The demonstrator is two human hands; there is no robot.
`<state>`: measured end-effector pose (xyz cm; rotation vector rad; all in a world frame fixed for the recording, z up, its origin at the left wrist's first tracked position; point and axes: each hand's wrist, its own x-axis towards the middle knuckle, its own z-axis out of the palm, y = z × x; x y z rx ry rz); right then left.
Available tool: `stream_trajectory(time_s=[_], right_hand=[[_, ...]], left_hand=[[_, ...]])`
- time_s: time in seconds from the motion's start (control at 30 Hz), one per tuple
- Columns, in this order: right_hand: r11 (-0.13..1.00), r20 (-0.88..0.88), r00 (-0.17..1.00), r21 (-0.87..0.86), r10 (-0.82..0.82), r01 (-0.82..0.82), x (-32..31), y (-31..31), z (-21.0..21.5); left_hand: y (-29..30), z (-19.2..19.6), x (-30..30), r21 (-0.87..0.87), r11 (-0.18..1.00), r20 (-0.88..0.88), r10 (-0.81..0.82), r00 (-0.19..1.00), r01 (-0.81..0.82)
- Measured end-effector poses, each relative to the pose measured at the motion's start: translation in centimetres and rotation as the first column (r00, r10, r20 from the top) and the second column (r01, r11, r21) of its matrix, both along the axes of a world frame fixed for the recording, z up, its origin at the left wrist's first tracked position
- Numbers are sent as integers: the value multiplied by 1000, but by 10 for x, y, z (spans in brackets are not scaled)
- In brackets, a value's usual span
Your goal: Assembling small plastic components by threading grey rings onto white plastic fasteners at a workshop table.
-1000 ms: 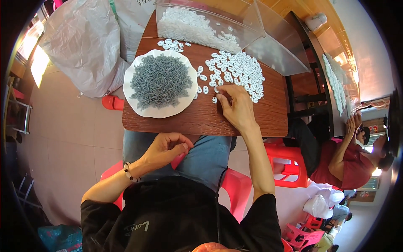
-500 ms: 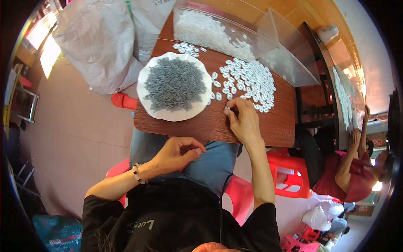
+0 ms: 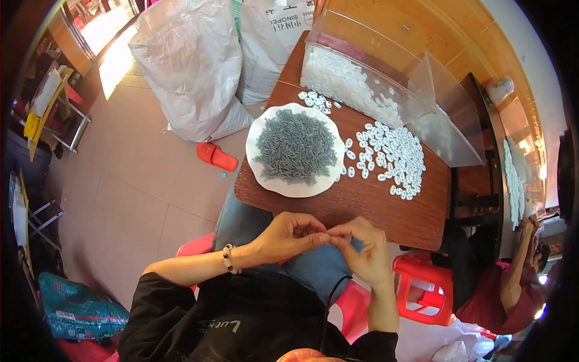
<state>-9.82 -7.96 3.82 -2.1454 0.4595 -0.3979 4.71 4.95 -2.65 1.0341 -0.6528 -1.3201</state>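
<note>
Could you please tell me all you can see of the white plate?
The white plate is round, with a wavy rim and a smooth look, perhaps ceramic or plastic. It sits upright on the brown table, toward the left edge. A heap of grey pieces hides its middle, leaving the rim bare. White pieces lie beside its right rim. Neither the left hand nor the right hand touches it.

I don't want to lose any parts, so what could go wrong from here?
The left hand and right hand meet by the near edge of the table, so anything tiny between them, if held, could drop. The plate sits close to that edge; a bump might spill its heaped gray pieces. Loose white pieces beside it could get mixed in.
</note>
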Motion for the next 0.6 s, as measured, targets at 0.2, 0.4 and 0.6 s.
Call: stream_trajectory(time_s=[0.2,0.4,0.6], right_hand=[[997,-76,997,83,0,6,-8,18,6],[968,-52,996,235,-74,85,-11,21,-5],[947,-40,989,284,-144,149,-14,26,-16]], left_hand=[[10,9,4,36,988,-20,-148,989,148],[8,10,1,27,996,-137,-79,987,83],[10,10,-1,43,998,-60,-47,997,49]])
